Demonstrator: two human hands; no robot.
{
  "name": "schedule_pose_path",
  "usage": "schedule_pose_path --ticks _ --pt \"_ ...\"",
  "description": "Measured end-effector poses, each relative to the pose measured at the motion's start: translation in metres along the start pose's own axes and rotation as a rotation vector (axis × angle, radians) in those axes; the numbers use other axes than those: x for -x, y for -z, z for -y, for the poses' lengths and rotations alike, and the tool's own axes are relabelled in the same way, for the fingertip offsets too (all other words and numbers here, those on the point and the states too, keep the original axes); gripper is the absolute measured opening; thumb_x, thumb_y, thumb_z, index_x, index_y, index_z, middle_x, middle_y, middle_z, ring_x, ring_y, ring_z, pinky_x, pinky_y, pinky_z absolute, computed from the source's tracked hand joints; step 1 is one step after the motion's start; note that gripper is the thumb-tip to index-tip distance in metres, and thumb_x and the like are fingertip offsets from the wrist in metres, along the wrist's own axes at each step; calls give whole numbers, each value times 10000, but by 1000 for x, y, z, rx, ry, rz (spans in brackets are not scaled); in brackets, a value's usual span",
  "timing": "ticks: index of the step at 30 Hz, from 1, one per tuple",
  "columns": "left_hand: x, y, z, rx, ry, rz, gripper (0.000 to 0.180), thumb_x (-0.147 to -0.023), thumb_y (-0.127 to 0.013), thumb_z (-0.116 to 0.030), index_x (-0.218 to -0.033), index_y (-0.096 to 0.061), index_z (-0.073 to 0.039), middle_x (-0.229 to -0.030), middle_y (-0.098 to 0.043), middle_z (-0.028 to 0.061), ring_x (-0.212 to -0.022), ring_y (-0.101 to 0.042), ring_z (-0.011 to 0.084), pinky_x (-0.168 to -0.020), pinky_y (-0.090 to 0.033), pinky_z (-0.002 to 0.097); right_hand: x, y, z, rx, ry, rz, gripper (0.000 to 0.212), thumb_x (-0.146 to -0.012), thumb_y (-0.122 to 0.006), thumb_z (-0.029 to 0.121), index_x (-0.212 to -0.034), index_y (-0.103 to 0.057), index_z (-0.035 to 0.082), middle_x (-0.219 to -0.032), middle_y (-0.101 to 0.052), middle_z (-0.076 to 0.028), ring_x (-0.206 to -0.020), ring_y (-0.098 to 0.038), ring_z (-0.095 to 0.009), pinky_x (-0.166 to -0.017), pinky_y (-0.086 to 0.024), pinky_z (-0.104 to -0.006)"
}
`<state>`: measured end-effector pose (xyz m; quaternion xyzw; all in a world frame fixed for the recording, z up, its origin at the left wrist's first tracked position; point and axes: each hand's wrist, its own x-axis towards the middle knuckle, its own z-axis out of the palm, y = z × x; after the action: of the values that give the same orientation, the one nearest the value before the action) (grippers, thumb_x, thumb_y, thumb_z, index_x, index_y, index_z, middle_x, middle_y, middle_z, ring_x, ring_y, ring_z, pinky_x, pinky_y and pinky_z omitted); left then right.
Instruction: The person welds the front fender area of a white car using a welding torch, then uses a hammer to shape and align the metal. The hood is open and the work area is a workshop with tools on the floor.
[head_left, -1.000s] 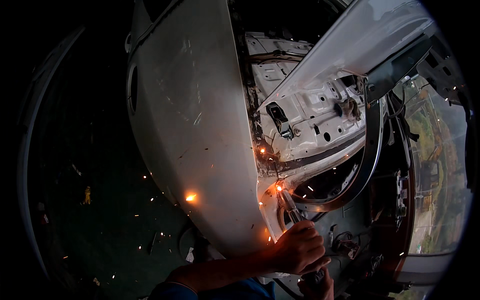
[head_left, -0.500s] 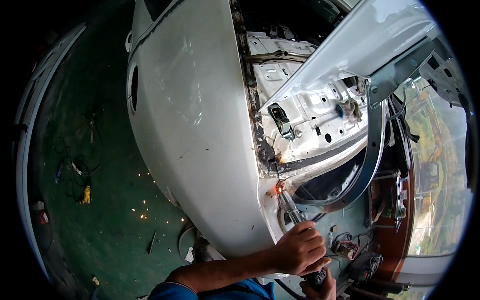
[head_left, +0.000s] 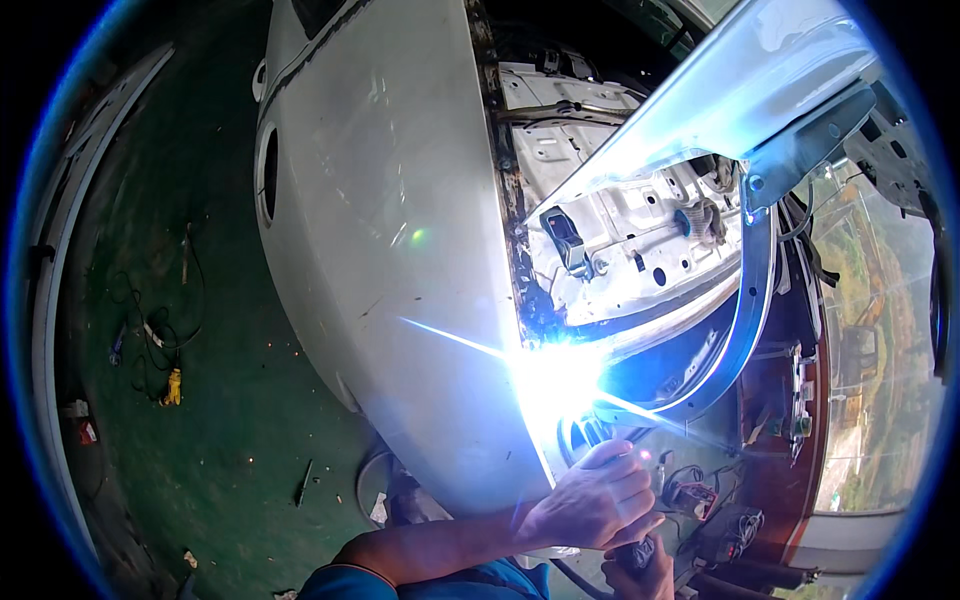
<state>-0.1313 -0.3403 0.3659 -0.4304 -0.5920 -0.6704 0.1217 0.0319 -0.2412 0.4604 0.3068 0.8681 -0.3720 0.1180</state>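
My left hand (head_left: 590,498) reaches across from the lower left and wraps round the front of a welding torch (head_left: 634,554). Behind it, my right hand (head_left: 642,574) grips the torch's handle, partly cut off by the lower edge. A blinding blue-white arc (head_left: 560,378) burns at the torch tip, hiding the tip and the metal around it. It sits where the white car's rear side panel (head_left: 400,260) meets the trunk opening. Just right of the arc runs a curved hinge arm (head_left: 752,300), joined to the raised trunk lid (head_left: 700,105).
Inside the car body lie a dark tool (head_left: 566,242) and a rag-like bundle (head_left: 704,220). Cables and a yellow tool (head_left: 173,388) lie on the green floor (head_left: 240,480) at left. Equipment with cables (head_left: 730,535) stands at lower right, by a window (head_left: 870,350).
The small orange glow at the torch tip has become a bright blue-white arc, lighting the lid and hinge. Fewer sparks show over the floor. Both hands keep nearly the same place.
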Motion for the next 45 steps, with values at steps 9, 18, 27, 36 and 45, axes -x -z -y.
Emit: schedule_pose_path --ticks 9,18,27,36,45 --pt "1 -2 -1 -1 14 3 235 -856 -707 -258 -754 -583 -86 -807 -540 74 -843 -564 250 -980 -409 437 2 0 2 -125 -8 31 321 -860 -717 65 -1136 -558 28 -830 -621 -25 -728 -556 -109 -654 -476 -288" --pt "2 1 0 17 -35 82 279 -937 -648 -354 -911 -645 -76 -892 -615 50 -904 -613 230 -994 -410 438 7 9 -8 -136 -61 81 391 -847 -673 3 -1221 -561 17 -997 -653 -46 -893 -570 -116 -796 -480 -284" --pt "3 2 0 -18 -30 58 282 -941 -643 -353 -921 -641 -73 -903 -614 55 -913 -606 232 -997 -403 439 3 9 -1 -174 -52 78 347 -845 -663 -21 -1178 -571 8 -966 -658 -38 -864 -565 -109 -769 -475 -270" --pt "3 2 0 -45 -11 38 244 -914 -668 -323 -912 -634 -82 -901 -607 51 -915 -605 231 -1005 -397 441 -1 9 13 -127 -16 60 292 -852 -696 28 -1119 -578 23 -886 -638 -22 -769 -546 -107 -683 -472 -276" --pt "0 4 -2 4 28 20 218 -826 -744 -244 -888 -636 -65 -895 -601 56 -888 -614 245 -998 -421 465 -2 5 5 -6 40 10 330 -858 -719 83 -1139 -562 15 -744 -615 -22 -654 -559 -89 -572 -479 -307"
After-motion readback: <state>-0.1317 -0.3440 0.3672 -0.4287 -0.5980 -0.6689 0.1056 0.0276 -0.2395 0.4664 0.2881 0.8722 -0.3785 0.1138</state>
